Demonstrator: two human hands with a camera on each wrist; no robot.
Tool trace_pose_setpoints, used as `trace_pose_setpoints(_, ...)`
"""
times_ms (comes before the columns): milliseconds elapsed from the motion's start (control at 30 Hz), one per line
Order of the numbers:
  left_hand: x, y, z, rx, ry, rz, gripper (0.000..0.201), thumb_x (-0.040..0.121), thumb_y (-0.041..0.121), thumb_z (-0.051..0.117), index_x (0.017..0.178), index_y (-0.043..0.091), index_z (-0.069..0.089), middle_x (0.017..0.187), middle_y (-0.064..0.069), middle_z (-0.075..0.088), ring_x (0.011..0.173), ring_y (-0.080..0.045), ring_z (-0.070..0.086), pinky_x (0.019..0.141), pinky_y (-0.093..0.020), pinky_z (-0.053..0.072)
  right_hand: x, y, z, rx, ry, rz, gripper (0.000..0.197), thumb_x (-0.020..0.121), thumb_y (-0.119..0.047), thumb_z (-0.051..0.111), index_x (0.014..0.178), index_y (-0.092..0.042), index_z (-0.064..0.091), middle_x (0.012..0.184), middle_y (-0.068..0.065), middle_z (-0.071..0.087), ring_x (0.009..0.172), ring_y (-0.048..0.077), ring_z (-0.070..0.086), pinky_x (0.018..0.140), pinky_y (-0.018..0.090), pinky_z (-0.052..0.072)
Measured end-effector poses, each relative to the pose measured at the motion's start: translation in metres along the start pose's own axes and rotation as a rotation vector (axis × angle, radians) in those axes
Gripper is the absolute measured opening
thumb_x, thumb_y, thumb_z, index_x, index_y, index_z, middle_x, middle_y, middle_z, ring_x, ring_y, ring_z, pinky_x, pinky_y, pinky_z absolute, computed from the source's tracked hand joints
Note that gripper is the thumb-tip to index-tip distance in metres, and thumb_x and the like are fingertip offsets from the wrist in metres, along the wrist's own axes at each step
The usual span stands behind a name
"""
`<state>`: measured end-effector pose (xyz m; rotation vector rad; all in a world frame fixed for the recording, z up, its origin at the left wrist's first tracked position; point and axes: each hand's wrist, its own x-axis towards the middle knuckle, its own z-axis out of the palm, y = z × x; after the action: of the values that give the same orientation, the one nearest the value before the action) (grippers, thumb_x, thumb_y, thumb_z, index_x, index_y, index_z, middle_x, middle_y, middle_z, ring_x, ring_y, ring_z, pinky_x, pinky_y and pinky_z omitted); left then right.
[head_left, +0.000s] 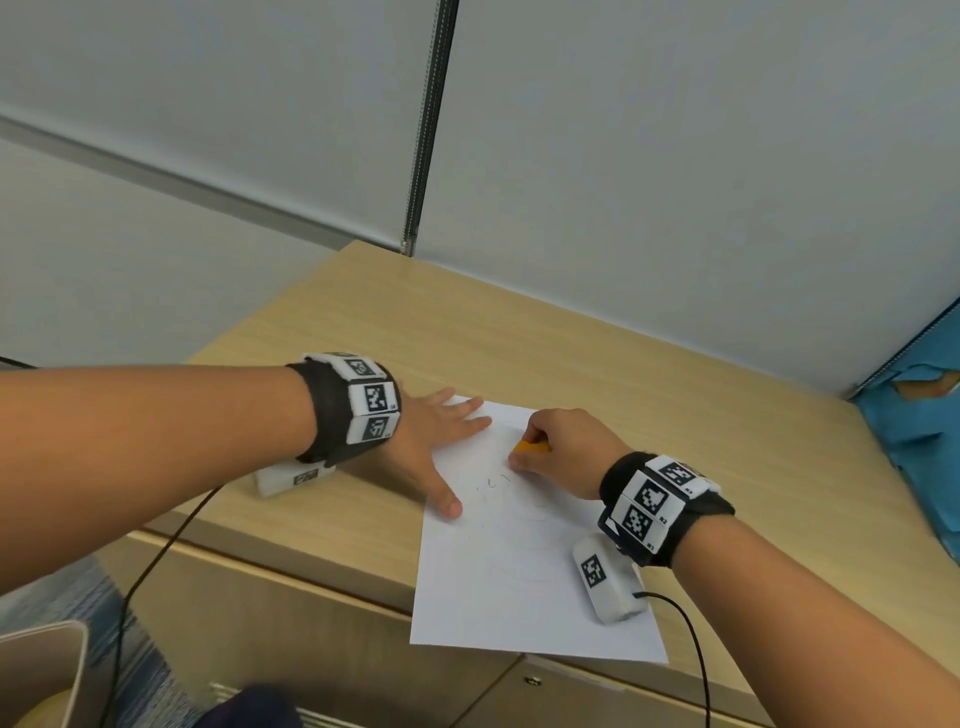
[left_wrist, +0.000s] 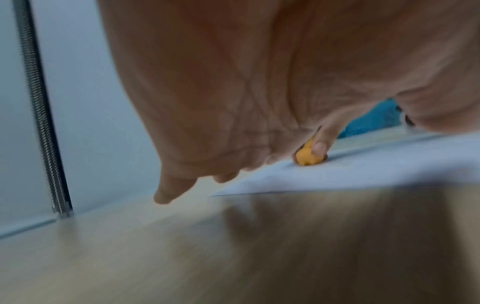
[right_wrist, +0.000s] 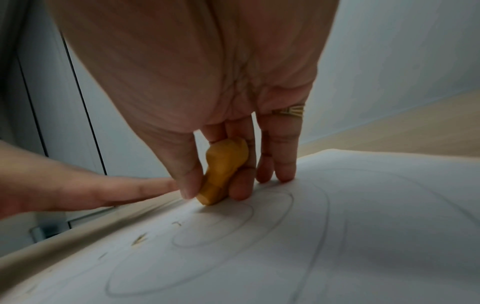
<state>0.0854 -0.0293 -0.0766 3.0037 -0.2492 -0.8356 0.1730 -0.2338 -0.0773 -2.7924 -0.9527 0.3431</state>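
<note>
orange eraser (head_left: 531, 447) is held in the right grip (head_left: 563, 454), pinched between the thumb (right_wrist: 187, 181) and the curled fingers (right_wrist: 241, 185). its lower end is pressed against the sheet of paper (head_left: 519, 582), near the far edge of the sheet. two further fingertips of the right grip are rested on the paper just beside the eraser, and a ring (right_wrist: 289, 111) is worn on one of these fingers.

faint pencil ovals (right_wrist: 213, 226), one inside another, are drawn on the sheet. the eraser is set at the far rim of the innermost oval. short dark specks (right_wrist: 140, 238) are seen on the paper on the near side of the eraser; whether they are crumbs or pencil strokes cannot be told.

the left grip (head_left: 431, 447) is released: its fingers are straight and spread, and are pressed flat on the far left corner of the sheet, with the thumb laid on the left edge.

the paper is laid on the light wood surface (head_left: 519, 338), and its near edge is carried slightly past the front edge. bands with black-and-white markers (head_left: 660, 504) are worn on both wrists. a blue item (head_left: 914, 415) is located at the right end of the surface, well apart from the paper.
</note>
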Motion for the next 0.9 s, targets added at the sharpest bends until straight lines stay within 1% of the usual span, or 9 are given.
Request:
trace_pose_setpoints(133,0.017,0.002,0.0,0.048,-0.012,0.007,0.138,0.064,0.084,0.066,0.155,0.03,-0.022,0.161,0.01,-0.03,0.149,-0.021,-0.025,0.116,-0.057,-0.007,0.002,-0.004,-0.003,0.016,0.002,-0.008,0.024,0.088,-0.044,0.072,0.092,-0.021,0.065,0.093,-0.003,0.065,0.084,0.017,0.059,0.075,0.033,0.049)
trace_pose_setpoints(200,0.02,0.006,-0.004,0.058,-0.024,-0.001,0.14,0.062,0.083,0.068,0.154,0.03,-0.023,0.161,0.009,-0.029,0.149,-0.022,-0.025,0.116,-0.059,-0.005,0.004,-0.008,-0.006,0.006,0.034,-0.032,0.024,0.089,-0.043,0.071,0.094,-0.02,0.065,0.096,-0.001,0.066,0.086,0.018,0.061,0.08,0.036,0.053)
trace_pose_setpoints(267,0.022,0.007,-0.006,0.069,-0.025,-0.003,0.141,0.06,0.084,0.069,0.154,0.033,-0.023,0.162,0.008,-0.028,0.15,-0.025,-0.022,0.115,-0.063,-0.002,0.003,-0.018,-0.005,0.005,0.051,-0.1,0.024,0.09,-0.043,0.072,0.092,-0.021,0.063,0.091,-0.003,0.064,0.082,0.017,0.059,0.076,0.032,0.05)
trace_pose_setpoints(333,0.023,0.007,-0.007,0.059,-0.024,0.007,0.139,0.059,0.083,0.071,0.154,0.039,-0.019,0.163,0.005,-0.028,0.15,-0.028,-0.022,0.115,-0.064,-0.001,-0.003,-0.033,0.001,0.019,-0.034,-0.211,0.023,0.088,-0.042,0.074,0.09,-0.022,0.063,0.083,-0.007,0.061,0.075,0.011,0.056,0.069,0.026,0.045)
trace_pose_setpoints(433,0.024,0.007,-0.005,0.077,-0.02,0.004,0.14,0.059,0.082,0.072,0.155,0.036,-0.02,0.162,0.005,-0.029,0.149,-0.028,-0.024,0.115,-0.063,-0.003,-0.012,-0.043,0.012,-0.046,-0.124,-0.333,0.029,0.085,-0.048,0.075,0.098,-0.023,0.066,0.088,-0.006,0.066,0.081,0.013,0.06,0.075,0.032,0.051)
trace_pose_setpoints(633,0.022,0.003,0.001,0.051,0.003,0.011,0.138,0.063,0.081,0.07,0.15,0.039,-0.029,0.161,0.009,-0.031,0.149,-0.024,-0.026,0.115,-0.061,-0.007,0.025,-0.02,-0.005,-0.117,0.01,-0.166,0.026,0.084,-0.053,0.072,0.081,-0.031,0.059,0.079,-0.011,0.058,0.079,0.017,0.059,0.07,0.032,0.047)
trace_pose_setpoints(767,0.023,0.003,0.001,0.056,-0.012,0.023,0.133,0.063,0.081,0.07,0.153,0.041,-0.02,0.159,0.01,-0.035,0.147,-0.025,-0.03,0.114,-0.062,-0.01,0.01,-0.037,0.009,-0.074,-0.047,-0.304,0.024,0.084,-0.044,0.074,0.082,-0.022,0.065,0.077,-0.007,0.065,0.073,0.014,0.06,0.067,0.032,0.049)
trace_pose_setpoints(833,0.024,0.001,0.002,0.058,-0.019,0.014,0.134,0.061,0.083,0.069,0.153,0.042,-0.019,0.158,0.01,-0.036,0.146,-0.023,-0.032,0.114,-0.062,-0.01,-0.001,-0.04,0.01,-0.029,-0.15,-0.361,0.025,0.083,-0.046,0.077,0.091,-0.024,0.07,0.081,-0.011,0.066,0.075,0.006,0.059,0.07,0.027,0.05)
trace_pose_setpoints(900,0.023,0.002,0.002,0.056,-0.014,0.022,0.132,0.063,0.082,0.069,0.153,0.042,-0.018,0.158,0.01,-0.036,0.147,-0.023,-0.031,0.114,-0.06,-0.011,0.008,-0.036,0.002,-0.071,-0.142,-0.358,0.027,0.082,-0.047,0.078,0.094,-0.025,0.071,0.078,-0.015,0.061,0.073,0.005,0.057,0.069,0.025,0.048)
